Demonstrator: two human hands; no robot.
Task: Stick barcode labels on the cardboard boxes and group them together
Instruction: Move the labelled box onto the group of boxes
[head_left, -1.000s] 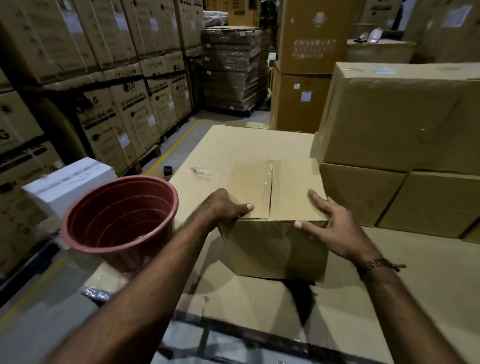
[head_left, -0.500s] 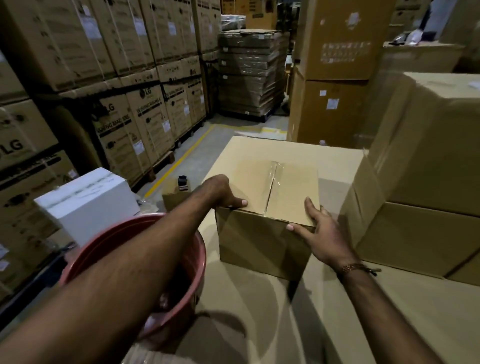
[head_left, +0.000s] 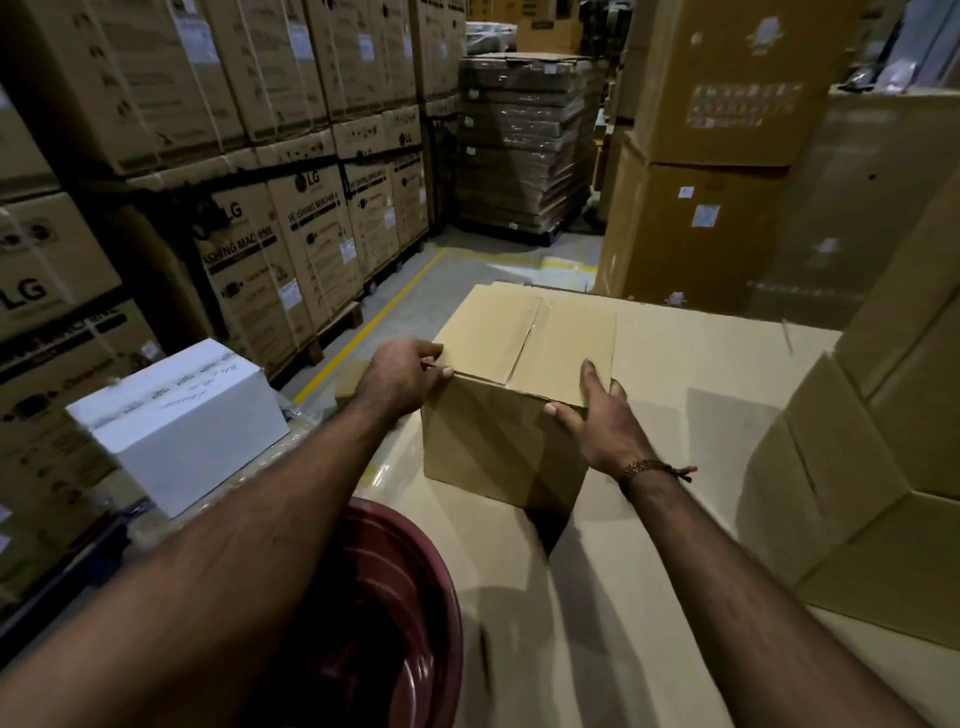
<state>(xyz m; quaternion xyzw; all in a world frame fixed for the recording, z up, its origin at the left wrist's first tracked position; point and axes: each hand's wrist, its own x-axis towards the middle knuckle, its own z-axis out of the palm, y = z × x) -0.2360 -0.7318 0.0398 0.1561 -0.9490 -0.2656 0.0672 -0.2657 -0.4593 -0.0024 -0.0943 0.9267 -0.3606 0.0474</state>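
A small brown cardboard box (head_left: 498, 447), taped shut along its top seam, rests on a wide cardboard surface (head_left: 701, 374) at the centre of the head view. My left hand (head_left: 402, 374) grips its upper left edge. My right hand (head_left: 605, 421) lies over its near right top corner, fingers spread on the lid. No barcode label shows on the faces I can see. A stack of larger brown boxes (head_left: 883, 467) stands close to the right.
A reddish plastic bucket (head_left: 395, 613) sits at the lower left under my left forearm. A white box (head_left: 182, 421) lies to the left. Tall stacks of LG washing machine cartons (head_left: 270, 249) line the left aisle, with wrapped pallets (head_left: 524, 140) behind.
Both hands have pushed the small box farther away across the cardboard surface. My view has leaned forward, so the bucket now sits lower in the frame.
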